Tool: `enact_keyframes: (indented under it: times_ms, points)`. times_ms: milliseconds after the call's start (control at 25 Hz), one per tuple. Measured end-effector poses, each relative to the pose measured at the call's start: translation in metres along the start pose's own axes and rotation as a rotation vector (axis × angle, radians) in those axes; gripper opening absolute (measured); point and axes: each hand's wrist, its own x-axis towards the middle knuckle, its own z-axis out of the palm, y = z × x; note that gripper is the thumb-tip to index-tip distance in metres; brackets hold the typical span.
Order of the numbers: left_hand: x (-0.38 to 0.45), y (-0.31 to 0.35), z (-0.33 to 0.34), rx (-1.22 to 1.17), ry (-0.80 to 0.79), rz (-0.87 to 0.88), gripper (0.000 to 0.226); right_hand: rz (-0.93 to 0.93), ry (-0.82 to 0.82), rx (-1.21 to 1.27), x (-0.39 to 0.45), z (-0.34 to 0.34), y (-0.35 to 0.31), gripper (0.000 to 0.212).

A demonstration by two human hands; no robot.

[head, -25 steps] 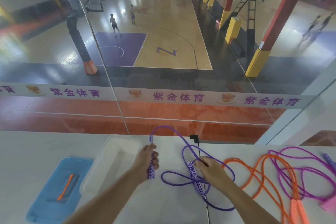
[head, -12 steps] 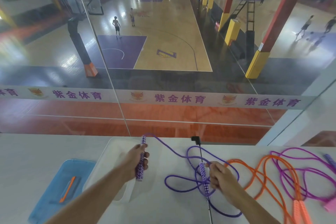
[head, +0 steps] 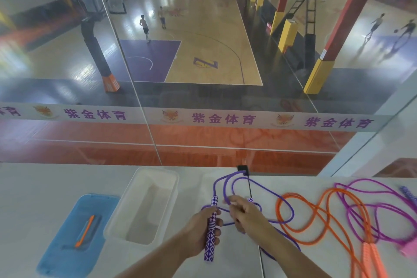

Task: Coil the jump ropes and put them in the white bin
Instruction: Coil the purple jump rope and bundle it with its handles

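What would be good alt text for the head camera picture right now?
A person's left hand grips one patterned handle of a purple jump rope while the right hand gathers its loops on a white table. An empty white bin sits to the left; orange and magenta ropes lie uncoiled to the right.

A purple jump rope with a purple-and-white diamond-patterned handle lies beside an orange jump rope and a magenta jump rope on a pale grey tabletop, near a white bin and a blue lid bearing an orange tool.
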Motion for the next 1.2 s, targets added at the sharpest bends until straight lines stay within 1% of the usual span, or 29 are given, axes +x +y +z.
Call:
enact_keyframes:
  times_ms: [80,120,240,360,480,560,640,680,760,840,960,1080,1200]
  points:
    - [-0.001,0.0,0.003,0.01,-0.002,0.051,0.033,-0.005,-0.071,-0.305,-0.003,0.003,0.003,0.02]
    - [-0.001,0.001,0.005,0.024,-0.011,0.089,0.033,-0.022,-0.082,-0.398,-0.003,0.004,0.004,0.022]
    - [-0.003,0.002,0.006,0.075,-0.058,0.176,0.024,-0.068,-0.104,-0.507,-0.001,0.007,0.005,0.031]
    - [0.0,0.001,0.004,0.033,-0.045,0.181,0.023,-0.085,-0.099,-0.52,0.0,0.01,0.007,0.036]
    - [0.007,0.01,-0.003,-0.026,0.066,0.257,0.021,-0.023,-0.081,-0.506,-0.005,0.003,0.017,0.03]
    - [0.015,0.028,-0.017,-0.136,0.143,0.334,0.021,0.015,-0.077,-0.494,-0.011,-0.012,0.032,0.024]
    - [0.02,0.05,-0.039,-0.298,0.187,0.393,0.02,0.035,-0.041,-0.491,-0.02,-0.03,0.049,0.018]
    - [0.022,0.058,-0.051,-0.369,0.19,0.419,0.019,0.046,-0.01,-0.481,-0.025,-0.039,0.056,0.018]
    - [0.022,0.066,-0.065,-0.401,0.186,0.431,0.019,0.066,0.052,-0.437,-0.031,-0.05,0.064,0.02]
    - [0.018,0.064,-0.065,-0.349,0.153,0.393,0.02,0.053,0.064,-0.392,-0.032,-0.048,0.064,0.02]
    - [0.013,0.051,-0.051,-0.255,0.053,0.3,0.016,-0.012,0.058,-0.339,-0.03,-0.028,0.049,0.019]
    - [0.006,0.033,-0.036,-0.066,-0.083,0.183,0.009,-0.084,0.064,-0.389,-0.017,-0.007,0.032,0.016]
    - [0.0,0.019,-0.021,0.159,-0.177,0.123,0.025,-0.142,0.103,-0.461,-0.001,0.001,0.021,0.013]
